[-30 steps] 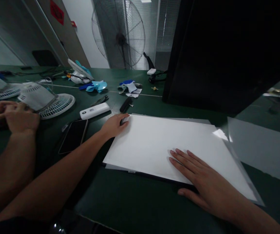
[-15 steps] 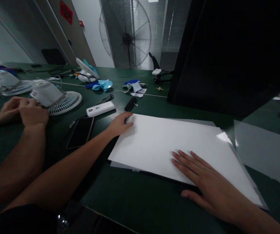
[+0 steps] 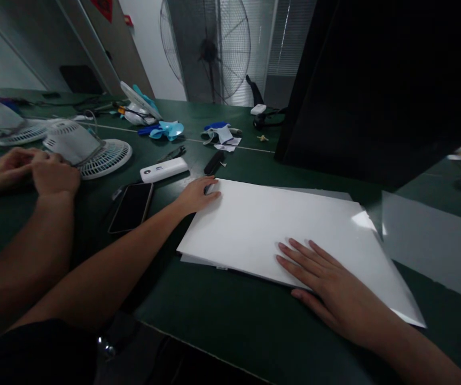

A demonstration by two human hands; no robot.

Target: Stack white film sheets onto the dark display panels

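left hand (image 3: pixel 198 195): fingers at white sheet (image 3: pixel 278 235) corner | right hand (image 3: pixel 326 291): flat on sheet | table (image 3: pixel 222 321): green

White sheet (image 3: pixel 278 230), dk green table (image 3: pixel 230 326), black phone (image 3: pixel 131 207).

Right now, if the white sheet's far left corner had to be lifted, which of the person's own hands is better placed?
Probably the left hand: its fingertips rest at that corner of the white sheet. The right hand lies flat on the near edge, farther away.
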